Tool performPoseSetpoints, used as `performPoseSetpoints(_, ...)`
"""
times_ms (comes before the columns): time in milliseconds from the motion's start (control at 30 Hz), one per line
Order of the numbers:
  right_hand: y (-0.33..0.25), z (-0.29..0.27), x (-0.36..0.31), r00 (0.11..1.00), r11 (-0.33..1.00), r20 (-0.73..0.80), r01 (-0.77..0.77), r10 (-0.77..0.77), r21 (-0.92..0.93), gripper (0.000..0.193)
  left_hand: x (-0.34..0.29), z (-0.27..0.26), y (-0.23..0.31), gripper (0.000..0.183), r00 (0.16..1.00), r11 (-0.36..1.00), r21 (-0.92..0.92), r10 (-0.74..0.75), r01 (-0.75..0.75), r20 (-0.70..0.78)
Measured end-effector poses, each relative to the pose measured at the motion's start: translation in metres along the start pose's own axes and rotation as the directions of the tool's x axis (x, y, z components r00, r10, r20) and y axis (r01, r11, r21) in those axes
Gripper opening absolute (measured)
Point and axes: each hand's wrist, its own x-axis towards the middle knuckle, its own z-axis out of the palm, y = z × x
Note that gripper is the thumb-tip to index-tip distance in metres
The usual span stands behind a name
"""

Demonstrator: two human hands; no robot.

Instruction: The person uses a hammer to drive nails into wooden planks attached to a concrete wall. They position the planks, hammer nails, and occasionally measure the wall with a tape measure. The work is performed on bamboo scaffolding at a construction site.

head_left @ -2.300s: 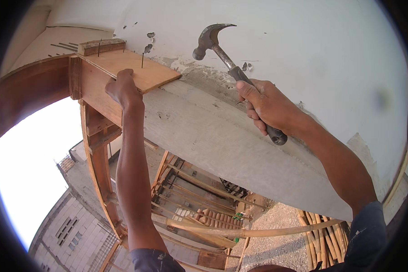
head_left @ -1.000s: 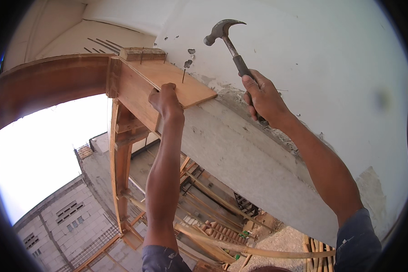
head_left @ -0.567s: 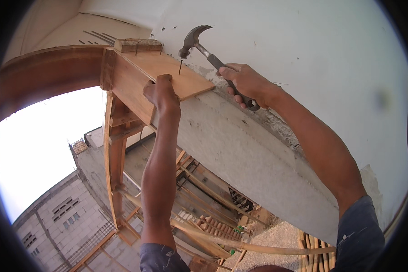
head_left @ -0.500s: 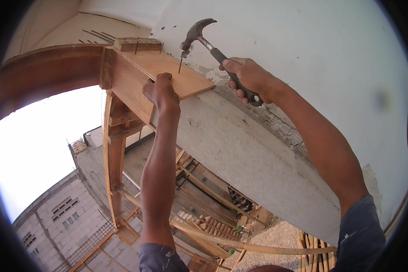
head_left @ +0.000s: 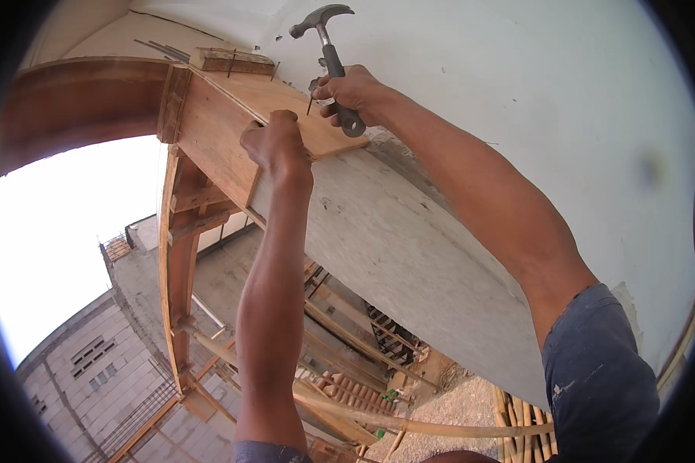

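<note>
My right hand (head_left: 355, 96) is wrapped round the dark grip of a claw hammer (head_left: 330, 58), its metal head raised above the plywood, claw toward the right. Under that hand a nail (head_left: 310, 106) stands upright in the plywood board (head_left: 328, 133), near the wall. My left hand (head_left: 276, 147) is closed at the board's front edge, knuckles up, its fingertips mostly hidden.
A wood block (head_left: 232, 62) with upright nails lies at the board's far end. A curved timber frame (head_left: 93, 96) extends left. The concrete beam (head_left: 394, 231) runs along the white wall (head_left: 517, 100). Far below lie bamboo poles (head_left: 521, 424) and gravel.
The hammer has risen, with my right hand moving up and left over the board. My left hand stays at the board's edge. The view has shifted slightly.
</note>
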Motion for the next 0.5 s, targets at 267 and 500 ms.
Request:
performPoseSetpoints(267, 0.009, 0.010, 0.005, 0.997, 0.997, -0.048, 0.066, -0.065, 0.037, 0.022, 0.004, 0.001, -0.002, 0.018, 1.000, 0.999, 0.018, -0.031, 0.031, 0.003)
performPoseSetpoints(500, 0.003, 0.016, 0.001, 0.989, 0.987, -0.079, 0.115, -0.124, -0.111, 0.017, 0.004, 0.002, -0.003, 0.017, 1.000, 0.999, -0.030, -0.021, 0.020, -0.015)
